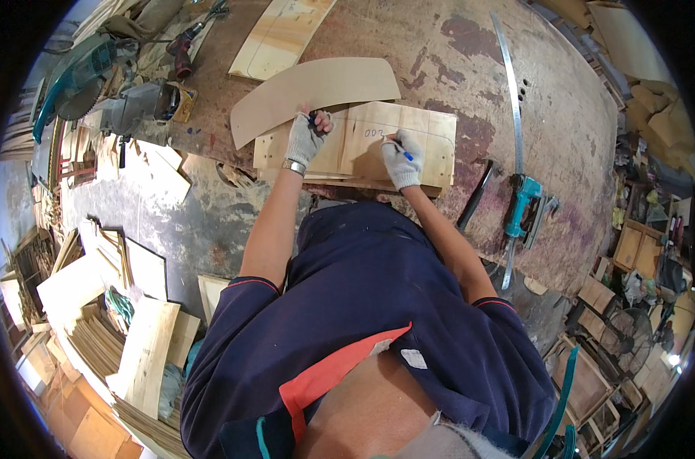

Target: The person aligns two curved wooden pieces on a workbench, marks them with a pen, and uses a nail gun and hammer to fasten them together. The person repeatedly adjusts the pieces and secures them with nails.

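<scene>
Around you is a workshop stacked with offcuts and thin wooden strips, and before you stretches a broad desk [420, 50], its brown surface scuffed and blotched with dark, peeling patches. The wooden board [355, 145] lies on the desk's near edge, right in front of you: pale, straight-grained and roughly rectangular, with small dark dots near its ends and a thin drawn line that bends round at the right corner. A short handwritten mark in dark ink stands on its face, just left of your right hand [402, 159]. That hand, in a knitted white glove, is closed round a blue pen [408, 156]. Your left hand [308, 138], gloved with the fingertips bare, curls over the board's upper left part about a small dark piece [312, 118]; you cannot tell what it is. Beyond it, a smooth tan template [317, 90], arched like a wide band, overlaps the board's far edge. To the right are a long, slightly bowed-looking metal strip [508, 76], a black-handled hammer [476, 195] and a teal power tool [522, 205].
</scene>
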Motion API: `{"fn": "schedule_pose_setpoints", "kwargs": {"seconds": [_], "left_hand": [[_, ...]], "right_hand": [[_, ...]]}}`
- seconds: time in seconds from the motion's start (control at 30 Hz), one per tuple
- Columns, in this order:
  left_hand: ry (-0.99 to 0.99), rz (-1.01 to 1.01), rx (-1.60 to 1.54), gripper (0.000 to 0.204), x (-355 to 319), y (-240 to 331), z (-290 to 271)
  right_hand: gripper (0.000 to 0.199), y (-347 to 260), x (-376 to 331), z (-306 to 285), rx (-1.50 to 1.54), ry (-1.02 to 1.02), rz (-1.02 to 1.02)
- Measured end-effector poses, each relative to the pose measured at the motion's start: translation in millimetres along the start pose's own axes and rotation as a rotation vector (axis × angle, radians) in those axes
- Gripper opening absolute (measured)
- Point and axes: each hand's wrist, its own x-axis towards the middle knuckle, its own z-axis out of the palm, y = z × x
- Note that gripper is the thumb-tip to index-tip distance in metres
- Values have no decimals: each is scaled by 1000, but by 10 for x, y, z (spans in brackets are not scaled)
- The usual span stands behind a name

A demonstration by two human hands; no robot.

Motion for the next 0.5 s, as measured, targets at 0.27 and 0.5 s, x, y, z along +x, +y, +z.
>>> {"fn": "schedule_pose_setpoints", "kwargs": {"seconds": [0.27,0.5], "left_hand": [[12,24,11,54,-19,-20,81],[36,22,28,55,-22,-10,106]], "right_hand": [[9,100,-21,-208,121,46,38],[11,21,6,-180,29,-14,9]]}}
